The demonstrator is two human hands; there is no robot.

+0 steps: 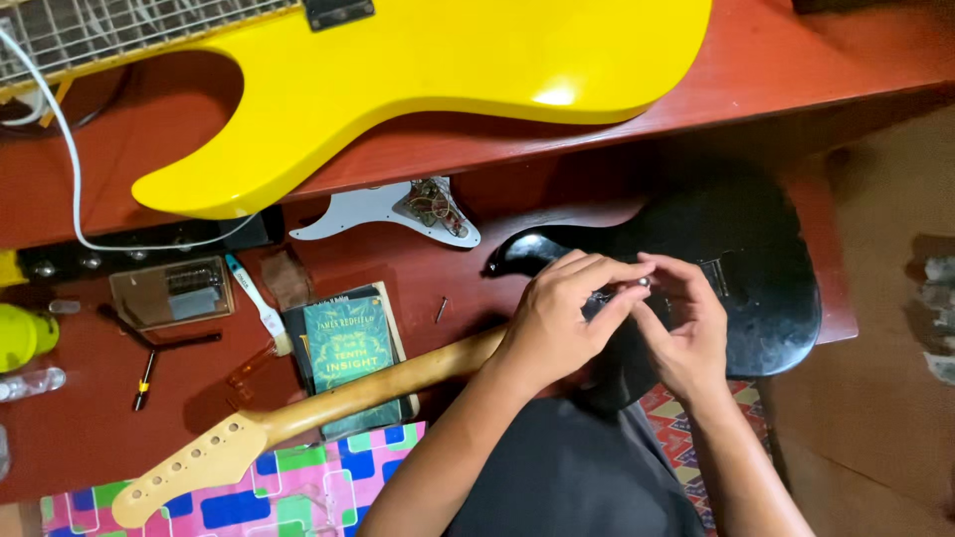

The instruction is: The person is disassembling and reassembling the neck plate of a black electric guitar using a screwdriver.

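Note:
A black electric guitar body (pixel 736 259) lies back-up on a low red wooden bench, its pale wooden neck (pixel 298 413) running left to a bare headstock (pixel 184 472). My left hand (pixel 557 318) and my right hand (pixel 681 323) meet over the body near the neck joint. Between their fingertips sits a small silvery metal part (pixel 644 282), pinched from both sides. The spot on the body under my fingers is hidden.
A yellow guitar body (pixel 418 80) rests on the red table (pixel 796 70) above. On the bench lie a white pickguard with wiring (pixel 398 211), a green book (pixel 348 343), a loose screw (pixel 441 309), a small clear box (pixel 171 291), a brush (pixel 257 301), and a patterned cloth (pixel 298 487).

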